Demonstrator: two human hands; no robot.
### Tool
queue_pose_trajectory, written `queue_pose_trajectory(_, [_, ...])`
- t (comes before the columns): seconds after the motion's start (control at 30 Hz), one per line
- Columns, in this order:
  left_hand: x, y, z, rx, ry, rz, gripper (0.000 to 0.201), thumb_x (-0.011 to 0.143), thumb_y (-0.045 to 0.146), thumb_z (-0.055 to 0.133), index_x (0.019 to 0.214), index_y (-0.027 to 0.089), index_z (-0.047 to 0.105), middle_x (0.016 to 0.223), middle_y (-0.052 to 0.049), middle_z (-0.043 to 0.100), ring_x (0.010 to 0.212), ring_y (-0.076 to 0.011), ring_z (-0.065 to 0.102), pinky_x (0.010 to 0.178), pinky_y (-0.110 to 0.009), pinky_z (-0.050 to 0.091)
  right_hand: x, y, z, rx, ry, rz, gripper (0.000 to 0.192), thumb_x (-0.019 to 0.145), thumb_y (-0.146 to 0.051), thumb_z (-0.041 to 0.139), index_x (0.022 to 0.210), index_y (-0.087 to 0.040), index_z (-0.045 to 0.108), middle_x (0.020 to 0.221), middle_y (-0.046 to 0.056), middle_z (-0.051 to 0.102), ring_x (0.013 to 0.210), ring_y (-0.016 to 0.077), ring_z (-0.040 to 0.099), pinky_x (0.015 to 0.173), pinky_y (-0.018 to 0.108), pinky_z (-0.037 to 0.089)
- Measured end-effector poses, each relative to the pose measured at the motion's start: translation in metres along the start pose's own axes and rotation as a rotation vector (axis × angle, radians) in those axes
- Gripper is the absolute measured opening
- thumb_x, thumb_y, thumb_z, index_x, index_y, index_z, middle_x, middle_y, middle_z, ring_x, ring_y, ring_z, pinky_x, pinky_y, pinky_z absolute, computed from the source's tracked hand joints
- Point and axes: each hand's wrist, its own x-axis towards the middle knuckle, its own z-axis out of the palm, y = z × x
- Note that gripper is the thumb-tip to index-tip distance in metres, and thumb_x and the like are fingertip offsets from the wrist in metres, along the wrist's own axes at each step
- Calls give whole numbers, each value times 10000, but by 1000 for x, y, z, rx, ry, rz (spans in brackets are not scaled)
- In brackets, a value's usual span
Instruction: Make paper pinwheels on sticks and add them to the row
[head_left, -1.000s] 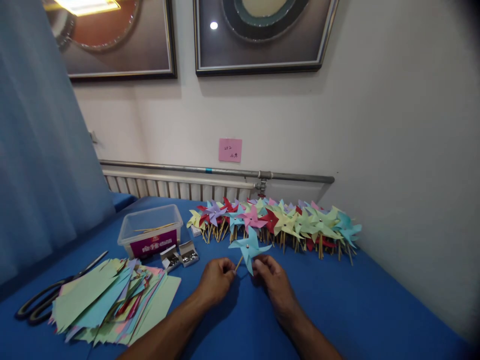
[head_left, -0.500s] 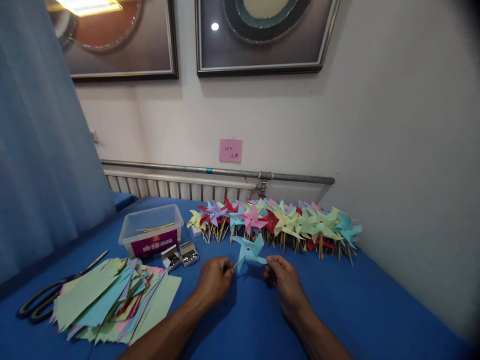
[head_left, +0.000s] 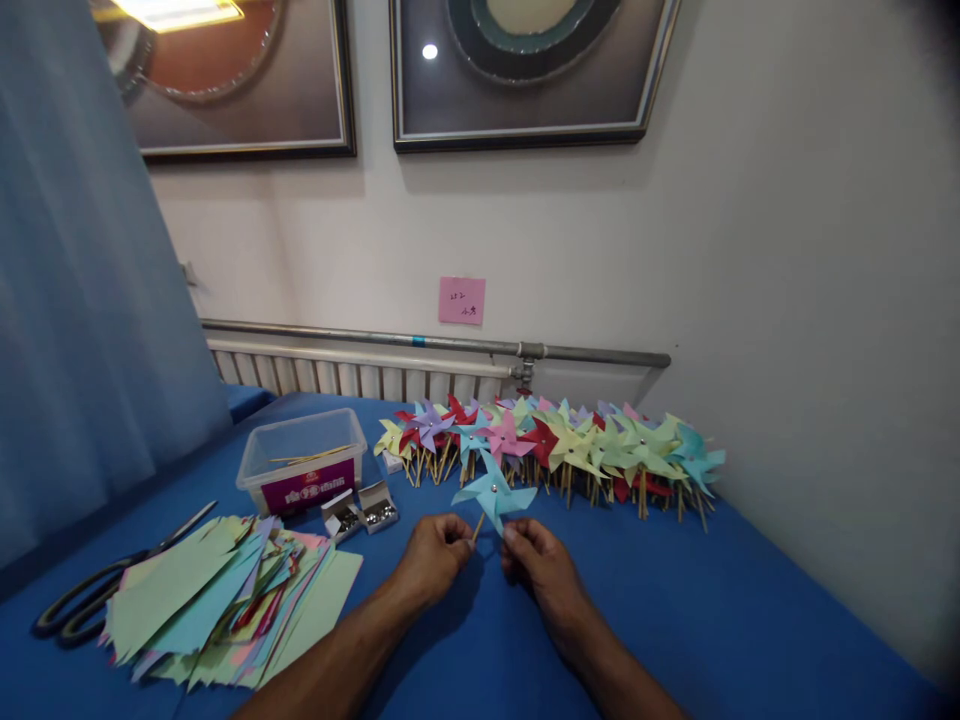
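Observation:
A light-blue paper pinwheel [head_left: 495,494] on a thin wooden stick is held above the table in front of me. My left hand [head_left: 435,556] is closed, pinching the stick just below the blades. The fingertips of my right hand [head_left: 541,566] are pressed together at the pinwheel's lower blade and touch its tip. Behind it, a long row of finished pinwheels [head_left: 574,447] in pink, red, yellow, green, purple and blue lies with sticks toward me. Two small open boxes of metal pins [head_left: 379,508] stand left of my left hand.
A pile of coloured paper sheets [head_left: 225,600] lies at the front left, with black-handled scissors [head_left: 90,605] beside it. A clear plastic tub [head_left: 304,470] holding thin sticks stands behind. A blue cloth [head_left: 720,620] covers the table; a radiator [head_left: 360,375] runs along the wall.
The pinwheel's blades have turned and its head now faces me more squarely. My right hand has moved left and lower, from the right blade's tip to the lower one.

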Motion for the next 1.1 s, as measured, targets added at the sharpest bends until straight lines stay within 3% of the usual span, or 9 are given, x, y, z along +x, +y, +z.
queue_pose_trajectory(0.2, [-8, 8, -5, 357, 77, 106, 108, 760, 134, 576, 753, 155, 682, 661, 12, 607, 650, -135, 510, 606, -248, 308, 3, -18, -16, -27, 235, -129, 467, 696, -664, 749, 666, -220, 608, 634, -5, 603, 617, 166, 556, 615, 291, 436])
queue_pose_trajectory(0.33, [-11, 12, -5, 399, 60, 87, 130, 767, 119, 565, 772, 157, 689, 677, 11, 619, 670, -143, 534, 615, -250, 309, 4, -21, -21, -5, 238, -106, 402, 688, -584, 770, 642, -221, 603, 605, -20, 582, 591, 155, 533, 600, 284, 420])
queue_pose_trajectory(0.53, [-7, 9, -5, 329, 73, 77, 102, 766, 113, 567, 744, 154, 658, 639, 23, 582, 629, -129, 502, 593, -243, 313, 3, -14, -18, -35, 204, -54, 393, 687, -561, 758, 646, -214, 580, 579, -29, 566, 545, 137, 518, 514, 256, 349])
queue_pose_trajectory(0.8, [1, -1, -2, 90, 49, 30, 52, 743, 184, 613, 699, 158, 605, 564, 53, 490, 540, -97, 412, 539, -234, 290, 5, 3, -6, 5, 52, 3, 459, 669, -631, 758, 641, -220, 556, 506, -43, 530, 462, 122, 465, 490, 271, 353])
queue_pose_trajectory(1.1, [0, -1, 5, -125, -23, -34, 189, 665, 315, 708, 681, 168, 591, 497, 52, 498, 452, -78, 363, 490, -235, 258, -7, -2, 5, -22, -28, -1, 497, 652, -655, 789, 655, -210, 566, 548, -40, 543, 499, 120, 484, 509, 266, 365])
